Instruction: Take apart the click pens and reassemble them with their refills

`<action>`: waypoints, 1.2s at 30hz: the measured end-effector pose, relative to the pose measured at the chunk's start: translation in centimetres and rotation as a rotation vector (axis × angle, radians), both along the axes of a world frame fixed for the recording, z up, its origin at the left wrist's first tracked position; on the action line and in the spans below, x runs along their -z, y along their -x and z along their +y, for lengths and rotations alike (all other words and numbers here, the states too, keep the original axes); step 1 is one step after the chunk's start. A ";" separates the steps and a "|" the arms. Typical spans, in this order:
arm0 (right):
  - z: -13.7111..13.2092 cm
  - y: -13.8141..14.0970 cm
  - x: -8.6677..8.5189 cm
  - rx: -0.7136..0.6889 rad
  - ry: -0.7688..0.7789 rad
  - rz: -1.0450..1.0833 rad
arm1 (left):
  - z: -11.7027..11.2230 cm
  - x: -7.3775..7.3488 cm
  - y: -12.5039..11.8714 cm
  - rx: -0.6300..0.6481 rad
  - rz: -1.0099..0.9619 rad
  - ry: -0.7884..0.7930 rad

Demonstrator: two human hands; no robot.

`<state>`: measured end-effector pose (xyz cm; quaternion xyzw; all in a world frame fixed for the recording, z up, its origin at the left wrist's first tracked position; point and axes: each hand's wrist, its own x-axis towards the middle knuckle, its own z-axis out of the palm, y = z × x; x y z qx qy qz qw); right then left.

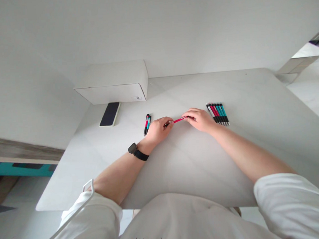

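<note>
Both hands meet over the middle of a white table [257, 100] and hold one red pen [179, 120] between them. My left hand [160, 129], with a black watch on its wrist, is closed on the pen's dark left end. My right hand [199, 118] pinches the red right end. Two pens [147, 124], one red and one teal, lie just left of my left hand. A row of several red and teal pens [218, 113] lies side by side just right of my right hand.
A dark phone [109, 114] lies face up at the table's back left. Behind it a white cardboard box [112, 83] stands against the wall. The table's left edge drops to the floor; my torso is at the near edge.
</note>
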<state>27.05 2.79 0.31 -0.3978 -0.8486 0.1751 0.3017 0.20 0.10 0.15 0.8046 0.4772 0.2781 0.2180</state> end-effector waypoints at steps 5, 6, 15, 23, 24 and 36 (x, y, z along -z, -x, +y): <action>0.0 0.0 0.1 -0.009 -0.005 -0.015 | 0.1 0.1 0.1 -0.013 -0.005 -0.001; 0.0 0.0 0.1 -0.012 -0.010 -0.015 | 0.1 0.0 0.1 0.000 0.012 -0.003; 0.2 -0.2 0.4 0.001 -0.029 -0.011 | 0.0 -0.1 0.0 -0.019 0.037 0.023; 0.2 -0.1 0.1 0.035 0.042 0.053 | -0.1 -0.4 0.0 0.019 0.077 0.000; 0.2 -0.1 0.0 0.045 0.075 0.078 | -0.1 -0.4 0.0 0.021 0.080 0.000; 1.5 -0.8 0.7 0.095 0.402 0.367 | -0.3 -0.5 0.1 -0.008 0.068 0.019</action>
